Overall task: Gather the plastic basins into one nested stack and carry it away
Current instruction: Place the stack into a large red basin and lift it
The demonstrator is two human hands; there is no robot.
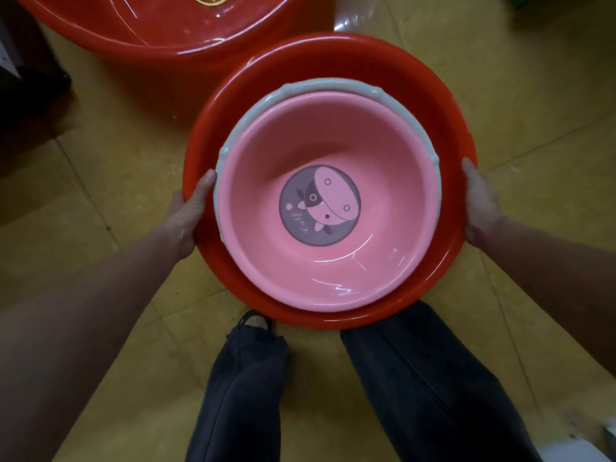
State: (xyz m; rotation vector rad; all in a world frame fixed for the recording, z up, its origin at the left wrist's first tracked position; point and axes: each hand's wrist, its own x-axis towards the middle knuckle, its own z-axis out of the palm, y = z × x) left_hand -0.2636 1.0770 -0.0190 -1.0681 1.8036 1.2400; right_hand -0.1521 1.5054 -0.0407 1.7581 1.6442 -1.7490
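Three basins sit nested in one stack in the middle of the view. The outer one is a red basin (333,65). Inside it lies a grey-white basin (336,84), of which only the rim shows. Innermost is a pink basin (393,181) with a round cartoon sticker on its bottom. My left hand (188,215) grips the red basin's left rim, thumb over the edge. My right hand (480,208) grips the right rim, its fingers hidden under the basin. The stack is held above my legs and the floor.
A much larger red tub (160,31) stands on the yellow tiled floor (116,155) at the upper left, close to the stack's far rim. A dark object (30,105) is at the left edge. My legs in dark trousers (416,378) are below the stack.
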